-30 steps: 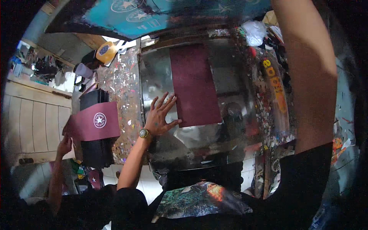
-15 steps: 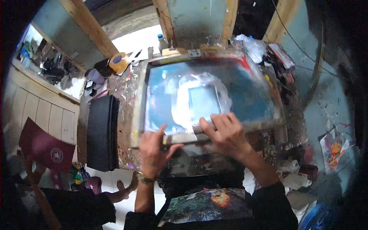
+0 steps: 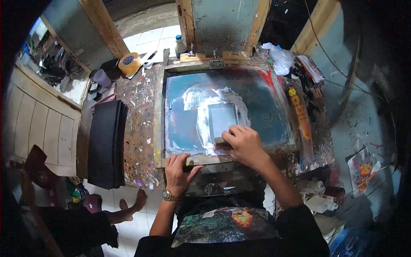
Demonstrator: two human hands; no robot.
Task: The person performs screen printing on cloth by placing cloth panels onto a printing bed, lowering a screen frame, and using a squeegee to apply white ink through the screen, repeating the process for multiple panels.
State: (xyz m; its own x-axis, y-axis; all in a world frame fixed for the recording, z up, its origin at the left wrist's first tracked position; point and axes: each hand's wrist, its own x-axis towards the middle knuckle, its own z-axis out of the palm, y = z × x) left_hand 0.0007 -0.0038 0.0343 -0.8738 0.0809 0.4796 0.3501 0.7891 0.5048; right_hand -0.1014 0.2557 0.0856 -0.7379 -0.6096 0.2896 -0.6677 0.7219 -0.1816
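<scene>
A screen printing frame (image 3: 159,124) with blue-green mesh lies on the worktable in front of me. White ink (image 3: 193,99) is smeared around a pale rectangular area (image 3: 224,118) in the mesh's middle. My right hand (image 3: 245,144) is closed around a small squeegee (image 3: 220,140) at the near end of that rectangle; the fingers hide most of it. At the frame's near left edge, my left hand (image 3: 176,172) grips the rail, fingers on top and thumb held lower.
A stack of black sheets (image 3: 107,143) lies left of the frame on the paint-spotted table (image 3: 139,124). Behind are a tape roll (image 3: 129,64), a purple cup (image 3: 102,78) and a bottle (image 3: 180,45). Hinge clamps (image 3: 215,63) sit at the frame's far edge. Another person's foot (image 3: 136,206) is at lower left.
The frame, blurred and nearer before, now lies lower and still. My right hand has moved slightly down and left, with the squeegee now visible. The other person's maroon cloth has dropped.
</scene>
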